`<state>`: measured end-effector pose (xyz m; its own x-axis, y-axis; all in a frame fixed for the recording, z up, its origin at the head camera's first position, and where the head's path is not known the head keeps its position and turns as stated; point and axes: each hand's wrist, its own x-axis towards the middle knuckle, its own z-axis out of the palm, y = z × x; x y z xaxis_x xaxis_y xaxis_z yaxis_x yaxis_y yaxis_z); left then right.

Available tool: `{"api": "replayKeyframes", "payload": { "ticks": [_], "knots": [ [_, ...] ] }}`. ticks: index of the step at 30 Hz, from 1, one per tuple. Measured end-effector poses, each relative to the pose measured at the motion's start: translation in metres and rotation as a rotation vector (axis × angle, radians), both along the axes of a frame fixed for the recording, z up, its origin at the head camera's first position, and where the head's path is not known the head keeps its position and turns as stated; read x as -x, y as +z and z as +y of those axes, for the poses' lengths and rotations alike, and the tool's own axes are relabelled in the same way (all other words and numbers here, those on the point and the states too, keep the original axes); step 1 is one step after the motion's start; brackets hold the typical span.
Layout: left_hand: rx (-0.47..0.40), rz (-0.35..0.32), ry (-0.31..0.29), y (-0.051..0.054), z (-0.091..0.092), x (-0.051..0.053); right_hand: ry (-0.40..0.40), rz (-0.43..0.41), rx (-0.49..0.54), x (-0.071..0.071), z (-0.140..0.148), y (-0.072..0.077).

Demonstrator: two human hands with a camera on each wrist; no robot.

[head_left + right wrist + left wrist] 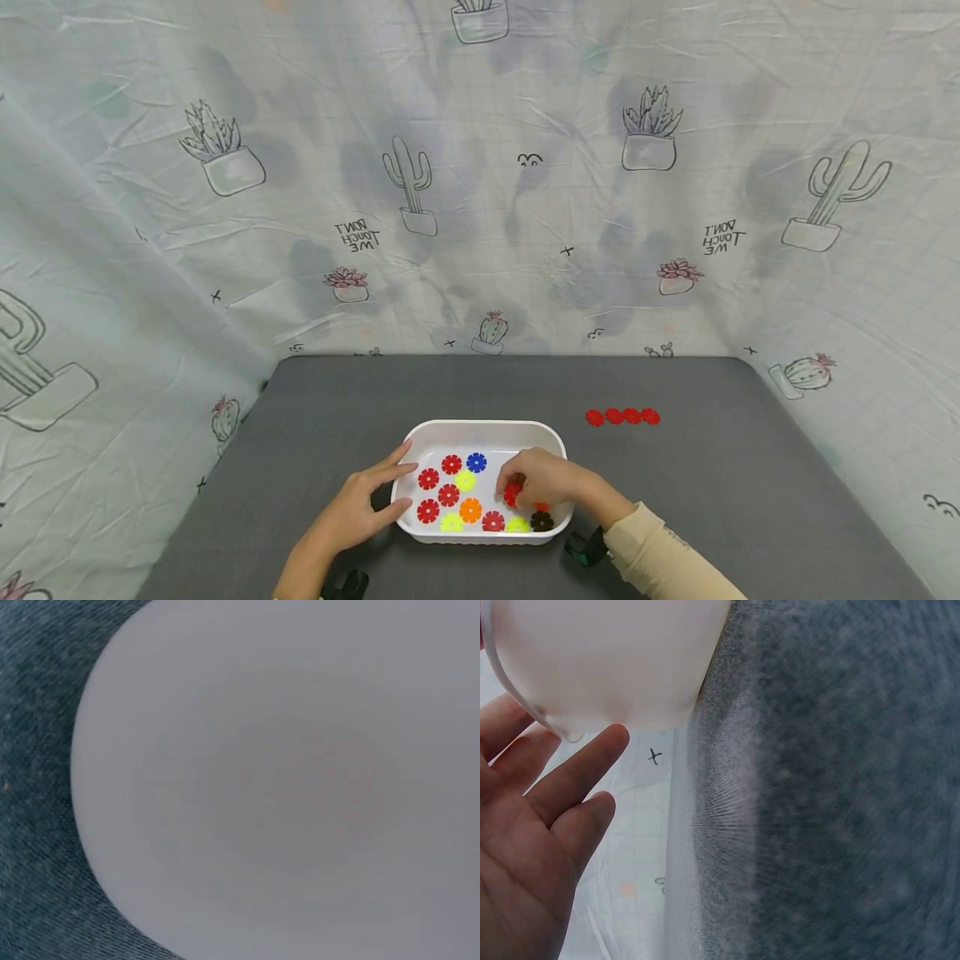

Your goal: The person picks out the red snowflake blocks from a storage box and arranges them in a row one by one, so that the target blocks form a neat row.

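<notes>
The left hand point(358, 507), fingers extended, rests on the white tray's point(480, 539) left rim. Inside the tray's right end, the right hand's point(546, 475) bent fingers seem to pinch a red notched disc point(511, 495), partly hidden. The tray's long axis parallels the desk's point(360, 387) far edge, as does the row of four red discs point(632, 415) beyond its far right corner.

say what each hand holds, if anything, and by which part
The left hand isn't gripping; its fingers touch the tray at its left end. The right hand curls over a red disc; whether it's pinched, or where, cannot be told.
</notes>
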<state>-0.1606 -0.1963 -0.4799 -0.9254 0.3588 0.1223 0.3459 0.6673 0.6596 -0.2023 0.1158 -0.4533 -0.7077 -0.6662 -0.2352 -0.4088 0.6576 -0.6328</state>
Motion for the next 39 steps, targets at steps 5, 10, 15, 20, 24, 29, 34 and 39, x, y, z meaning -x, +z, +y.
{"api": "replayKeyframes", "payload": {
  "ticks": [5, 10, 15, 20, 24, 29, 34, 39],
  "knots": [
    [-0.004, -0.001, -0.006, 0.000, -0.001, 0.000, -0.028, -0.033, 0.093, 0.003, 0.003, 0.002],
    [-0.001, 0.002, -0.011, 0.001, 0.000, 0.000, -0.051, -0.057, 0.181, 0.004, 0.007, 0.003],
    [0.008, 0.012, -0.010, 0.000, -0.001, 0.000, -0.087, -0.076, 0.284, 0.004, 0.014, 0.006],
    [0.009, 0.024, -0.012, 0.000, -0.001, 0.000, -0.160, -0.033, 0.357, 0.004, 0.028, 0.010],
    [0.008, 0.022, -0.012, 0.000, -0.001, 0.000, -0.253, 0.021, 0.432, 0.006, 0.046, 0.011],
    [0.008, 0.014, -0.006, 0.000, -0.001, 0.000, -0.431, 0.087, 0.517, 0.011, 0.073, 0.006],
    [0.003, 0.021, -0.010, 0.000, 0.000, 0.000, -0.616, 0.144, 0.582, 0.016, 0.107, -0.004],
    [-0.001, 0.040, -0.013, 0.000, -0.001, -0.001, -0.819, 0.135, 0.632, 0.021, 0.145, -0.015]
  ]
}}
